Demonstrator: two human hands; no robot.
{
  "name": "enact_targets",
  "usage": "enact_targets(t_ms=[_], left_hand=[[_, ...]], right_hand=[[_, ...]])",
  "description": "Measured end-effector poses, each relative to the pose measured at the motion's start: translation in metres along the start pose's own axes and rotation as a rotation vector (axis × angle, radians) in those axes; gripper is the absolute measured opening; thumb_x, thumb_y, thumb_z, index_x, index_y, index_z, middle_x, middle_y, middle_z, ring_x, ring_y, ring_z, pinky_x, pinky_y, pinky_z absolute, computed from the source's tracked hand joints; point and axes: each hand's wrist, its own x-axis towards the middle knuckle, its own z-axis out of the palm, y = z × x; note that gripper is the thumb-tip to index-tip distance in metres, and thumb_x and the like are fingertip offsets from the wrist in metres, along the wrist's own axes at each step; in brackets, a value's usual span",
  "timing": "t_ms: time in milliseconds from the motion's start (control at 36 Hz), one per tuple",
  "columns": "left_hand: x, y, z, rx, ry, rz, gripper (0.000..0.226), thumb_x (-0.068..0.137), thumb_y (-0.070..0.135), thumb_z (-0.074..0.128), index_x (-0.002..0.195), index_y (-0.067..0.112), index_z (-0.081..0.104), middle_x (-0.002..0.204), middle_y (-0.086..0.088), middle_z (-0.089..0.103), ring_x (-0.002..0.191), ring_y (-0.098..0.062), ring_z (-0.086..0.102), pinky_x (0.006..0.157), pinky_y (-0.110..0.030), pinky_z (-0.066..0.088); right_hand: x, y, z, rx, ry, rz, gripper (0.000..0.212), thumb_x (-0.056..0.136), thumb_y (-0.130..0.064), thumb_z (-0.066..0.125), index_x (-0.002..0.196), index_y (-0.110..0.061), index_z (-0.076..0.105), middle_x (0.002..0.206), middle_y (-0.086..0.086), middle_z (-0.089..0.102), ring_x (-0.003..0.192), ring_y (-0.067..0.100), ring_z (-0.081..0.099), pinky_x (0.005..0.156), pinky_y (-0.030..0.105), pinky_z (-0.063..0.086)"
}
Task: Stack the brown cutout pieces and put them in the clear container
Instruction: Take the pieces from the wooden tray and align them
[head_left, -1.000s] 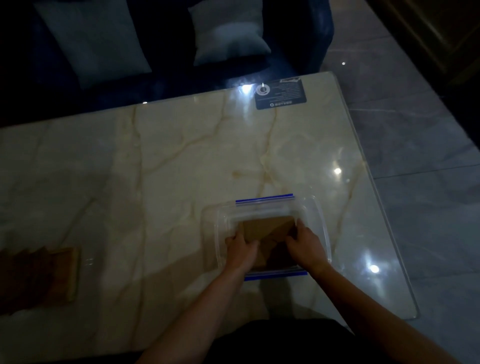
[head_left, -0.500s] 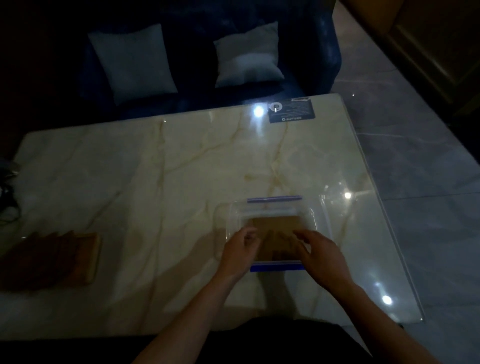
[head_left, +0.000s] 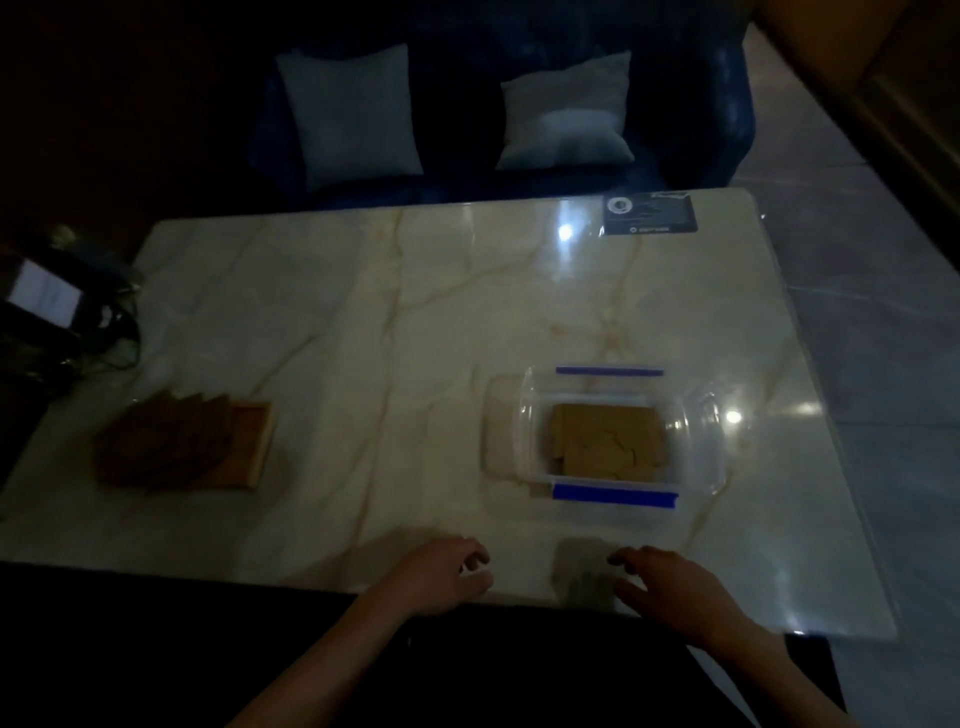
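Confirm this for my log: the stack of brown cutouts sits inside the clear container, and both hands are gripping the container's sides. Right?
Not quite. The head view shows the brown cutouts inside the clear container, but the left hand and right hand are off it, empty, near the table's front edge.

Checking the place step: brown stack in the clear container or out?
In. The brown stack lies flat on the clear container floor, inside its walls; both hands are off it.

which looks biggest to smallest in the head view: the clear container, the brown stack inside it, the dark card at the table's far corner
1. clear container
2. brown stack inside it
3. dark card, though it lies farther from the camera, so its place below the stack is unsure
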Motion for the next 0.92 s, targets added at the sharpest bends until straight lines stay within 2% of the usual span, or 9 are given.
enact_targets(t_ms=[56, 194, 278, 444, 528, 667, 917], left_hand=[[-0.005, -0.015, -0.002, 0.049, -0.026, -0.021, 0.039, 0.087, 0.049, 0.056, 0.117, 0.025, 0.060, 0.114, 0.004, 0.066, 0.100, -0.014, 0.061, 0.085, -0.026, 0.046], [-0.016, -0.053, -0.012, 0.180, -0.121, -0.038, 0.041, 0.089, 0.047, 0.051, 0.120, 0.021, 0.059, 0.120, -0.003, 0.065, 0.108, -0.021, 0.060, 0.090, -0.031, 0.047], [-0.023, -0.077, -0.021, 0.233, -0.147, -0.037, 0.040, 0.090, 0.046, 0.049, 0.117, 0.019, 0.060, 0.119, -0.008, 0.065, 0.108, -0.026, 0.059, 0.089, -0.033, 0.046], [-0.040, -0.134, -0.050, 0.182, -0.126, -0.067, 0.046, 0.082, 0.056, 0.049, 0.115, 0.025, 0.059, 0.119, -0.004, 0.063, 0.105, -0.024, 0.060, 0.088, -0.037, 0.050], [-0.046, -0.168, -0.062, 0.129, -0.085, -0.070, 0.044, 0.083, 0.053, 0.051, 0.115, 0.024, 0.060, 0.119, -0.005, 0.063, 0.105, -0.023, 0.059, 0.090, -0.037, 0.049], [-0.055, -0.225, -0.084, 0.082, -0.047, -0.055, 0.039, 0.086, 0.048, 0.054, 0.114, 0.021, 0.059, 0.114, -0.006, 0.064, 0.100, -0.022, 0.060, 0.084, -0.034, 0.048], [-0.069, -0.304, -0.131, 0.147, -0.021, -0.076, 0.038, 0.085, 0.047, 0.054, 0.114, 0.022, 0.060, 0.117, -0.005, 0.065, 0.105, -0.025, 0.060, 0.087, -0.037, 0.049]], right_hand=[[0.005, -0.007, 0.006, -0.003, -0.010, 0.003, 0.042, 0.097, -0.044, 0.049, 0.137, -0.031, 0.049, 0.134, -0.004, 0.059, 0.118, 0.011, 0.058, 0.102, 0.031, 0.048], [0.022, -0.036, 0.021, -0.044, -0.052, -0.017, 0.037, 0.097, -0.045, 0.049, 0.130, -0.031, 0.055, 0.128, -0.004, 0.061, 0.110, 0.009, 0.060, 0.093, 0.023, 0.047], [0.032, -0.062, 0.028, -0.095, -0.074, -0.032, 0.036, 0.097, -0.045, 0.048, 0.128, -0.030, 0.058, 0.127, -0.003, 0.062, 0.111, 0.012, 0.061, 0.094, 0.027, 0.050], [0.053, -0.126, 0.033, -0.135, -0.089, -0.060, 0.036, 0.098, -0.041, 0.047, 0.130, -0.028, 0.057, 0.130, -0.002, 0.062, 0.116, 0.015, 0.060, 0.096, 0.029, 0.048], [0.067, -0.160, 0.037, -0.155, -0.099, -0.069, 0.036, 0.099, -0.040, 0.047, 0.131, -0.027, 0.057, 0.132, -0.001, 0.062, 0.118, 0.017, 0.059, 0.097, 0.029, 0.048], [0.097, -0.220, 0.047, -0.191, -0.107, -0.069, 0.036, 0.097, -0.042, 0.048, 0.128, -0.028, 0.059, 0.131, 0.000, 0.063, 0.117, 0.019, 0.060, 0.096, 0.030, 0.048], [0.147, -0.319, 0.052, -0.255, -0.114, -0.095, 0.037, 0.095, -0.042, 0.051, 0.130, -0.029, 0.058, 0.132, 0.001, 0.063, 0.120, 0.021, 0.058, 0.095, 0.030, 0.047]])
